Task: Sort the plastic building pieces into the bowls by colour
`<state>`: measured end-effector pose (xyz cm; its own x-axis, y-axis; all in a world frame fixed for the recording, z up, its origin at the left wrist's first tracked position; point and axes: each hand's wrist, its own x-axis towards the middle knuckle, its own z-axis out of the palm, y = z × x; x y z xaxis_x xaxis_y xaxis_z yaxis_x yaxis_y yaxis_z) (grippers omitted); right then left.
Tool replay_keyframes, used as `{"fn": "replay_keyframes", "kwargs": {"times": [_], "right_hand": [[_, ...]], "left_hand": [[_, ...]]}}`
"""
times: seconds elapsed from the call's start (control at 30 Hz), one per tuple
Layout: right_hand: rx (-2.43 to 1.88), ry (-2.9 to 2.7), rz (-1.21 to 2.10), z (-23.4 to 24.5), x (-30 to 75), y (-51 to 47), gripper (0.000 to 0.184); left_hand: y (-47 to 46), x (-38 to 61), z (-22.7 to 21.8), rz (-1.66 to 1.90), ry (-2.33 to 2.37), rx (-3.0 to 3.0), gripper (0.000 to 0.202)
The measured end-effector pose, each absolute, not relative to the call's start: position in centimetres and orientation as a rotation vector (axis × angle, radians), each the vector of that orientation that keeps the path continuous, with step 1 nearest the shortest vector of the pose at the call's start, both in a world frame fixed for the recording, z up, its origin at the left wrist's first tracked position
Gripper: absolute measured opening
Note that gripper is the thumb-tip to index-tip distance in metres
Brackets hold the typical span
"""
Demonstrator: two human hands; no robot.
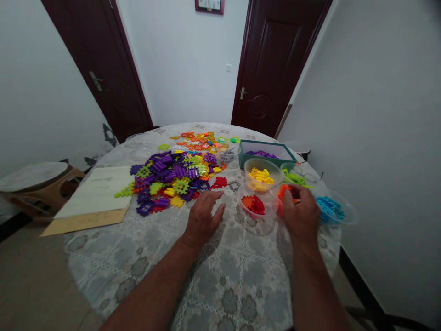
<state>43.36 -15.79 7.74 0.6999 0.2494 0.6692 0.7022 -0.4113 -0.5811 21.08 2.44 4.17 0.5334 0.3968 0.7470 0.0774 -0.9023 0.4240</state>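
Observation:
My right hand (301, 212) is down at a clear bowl of orange plastic pieces (283, 192), its fingers closed around an orange piece. The hand itself covers much of that bowl. My left hand (203, 217) hovers low over the tablecloth with thumb and forefinger apart, and nothing shows between them. In front of it lies a heap of toothed plastic building pieces (172, 174), mostly purple, lime and yellow. A red toothed piece (219, 183) rests at the heap's right edge. Between my hands stands a clear bowl of red pieces (254, 205).
Beyond my right hand are a bowl of yellow pieces (262, 176), a bowl of green pieces (294, 178) and a teal box (267, 149) with purple pieces. A bowl of blue pieces (331, 209) stands at the right. Paper sheets (96, 193) overhang the table's left edge.

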Motion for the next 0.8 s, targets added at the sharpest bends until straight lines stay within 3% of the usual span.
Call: {"fn": "replay_keyframes", "kwargs": {"times": [0.27, 0.5, 0.67, 0.8], "right_hand": [[-1.778, -0.871, -0.985, 7.6, 42.6, -15.2, 0.029], [-1.353, -1.663, -0.533, 6.5, 33.0, -11.9, 0.035], [-1.343, -1.744, -0.303, 3.9, 31.1, -10.4, 0.036], [-1.360, -1.723, -0.235, 2.4, 30.9, -9.9, 0.033]], "left_hand": [[5.1, 20.0, 5.0, 1.534, 0.832, 2.360, 0.024], [7.3, 18.3, 6.1, 1.665, 1.166, 2.168, 0.036], [10.1, 15.9, 5.9, 1.603, 1.404, 2.185, 0.047], [13.9, 12.2, 5.2, 1.356, 1.738, 2.222, 0.055]]}}
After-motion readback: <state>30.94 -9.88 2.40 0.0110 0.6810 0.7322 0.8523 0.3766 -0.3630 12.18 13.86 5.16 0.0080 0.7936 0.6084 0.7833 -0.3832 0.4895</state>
